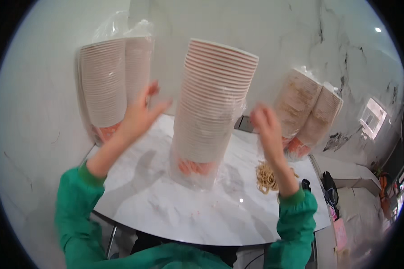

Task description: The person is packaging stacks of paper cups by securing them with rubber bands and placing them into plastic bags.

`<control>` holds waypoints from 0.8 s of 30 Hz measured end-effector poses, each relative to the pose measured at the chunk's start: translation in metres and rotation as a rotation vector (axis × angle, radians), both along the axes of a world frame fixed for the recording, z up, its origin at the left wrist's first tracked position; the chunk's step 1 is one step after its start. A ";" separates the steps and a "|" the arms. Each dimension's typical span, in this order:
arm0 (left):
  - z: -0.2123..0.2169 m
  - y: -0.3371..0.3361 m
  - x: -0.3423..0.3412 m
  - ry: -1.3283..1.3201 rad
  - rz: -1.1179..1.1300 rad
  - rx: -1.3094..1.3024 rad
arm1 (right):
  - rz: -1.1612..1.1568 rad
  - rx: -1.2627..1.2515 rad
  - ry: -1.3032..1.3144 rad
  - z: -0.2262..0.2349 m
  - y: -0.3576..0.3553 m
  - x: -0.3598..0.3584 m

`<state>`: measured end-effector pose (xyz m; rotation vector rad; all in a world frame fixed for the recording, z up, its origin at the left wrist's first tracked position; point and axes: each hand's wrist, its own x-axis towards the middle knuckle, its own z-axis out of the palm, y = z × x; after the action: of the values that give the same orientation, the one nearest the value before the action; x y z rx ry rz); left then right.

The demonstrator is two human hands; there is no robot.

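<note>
A tall stack of white paper tubs (208, 103) stands in the middle of the table, leaning slightly to the right. Clear plastic wraps its lower part, while the rims at the top look bare; orange print shows near the base. To its left, my left hand (141, 114) is raised with thumb and fingers apart, holding nothing. On the other side my right hand (268, 127) is also raised, its fingers somewhat bent and blurred, with nothing visible in them. Neither hand appears to touch the stack.
Wrapped double stacks of tubs stand against the wall at left (104, 83) and right (300, 105). Tan rubber bands (265, 177) lie in a pile beside my right wrist. The white marbled table (166, 215) has a curved near edge. A sofa (361, 206) is at far right.
</note>
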<state>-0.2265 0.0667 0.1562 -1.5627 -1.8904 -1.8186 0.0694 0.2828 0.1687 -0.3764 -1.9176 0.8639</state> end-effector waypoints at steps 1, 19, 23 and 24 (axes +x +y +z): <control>0.030 0.017 0.011 -0.050 -0.058 0.104 | -0.013 -0.052 0.144 0.018 0.004 -0.015; -0.174 0.002 0.071 0.026 -0.204 -0.629 | 0.206 0.069 -0.432 -0.186 -0.040 -0.023; -0.165 -0.038 0.075 0.652 -0.075 -0.753 | 0.202 0.057 -0.618 -0.177 -0.029 -0.004; -0.151 -0.052 0.078 0.904 -0.043 -0.837 | 0.234 0.101 -0.713 -0.173 -0.023 0.003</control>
<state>-0.1486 0.0143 0.0049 -2.0842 -2.1145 -0.0802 0.0725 0.2595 -0.0044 -0.4414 -2.6957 0.8425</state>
